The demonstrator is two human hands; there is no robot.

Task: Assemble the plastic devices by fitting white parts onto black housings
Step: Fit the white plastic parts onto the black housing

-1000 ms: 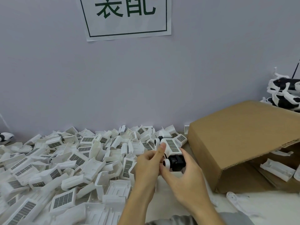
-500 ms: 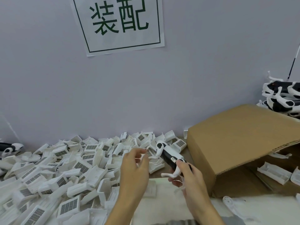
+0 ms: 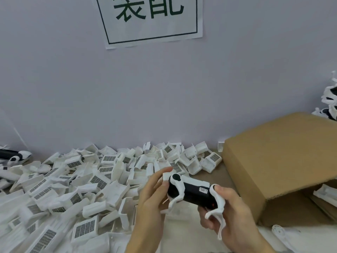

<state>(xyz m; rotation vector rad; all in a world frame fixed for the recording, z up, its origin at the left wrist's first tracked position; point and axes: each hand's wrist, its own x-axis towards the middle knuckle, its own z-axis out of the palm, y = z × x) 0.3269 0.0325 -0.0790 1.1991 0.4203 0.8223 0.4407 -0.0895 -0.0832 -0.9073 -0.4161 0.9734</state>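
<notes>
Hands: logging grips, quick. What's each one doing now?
Left hand: holding the black housing's left end.
Right hand: holding its right end.

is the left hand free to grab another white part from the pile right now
Probably not yet. The left hand grips one end of the black housing and the right hand holds the other. The pile of white parts lies close on its left, with nothing between.

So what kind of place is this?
Probably a factory assembly bench: a heap of identical white plastic parts, a cardboard box, and a wall sign with Chinese characters.
</notes>
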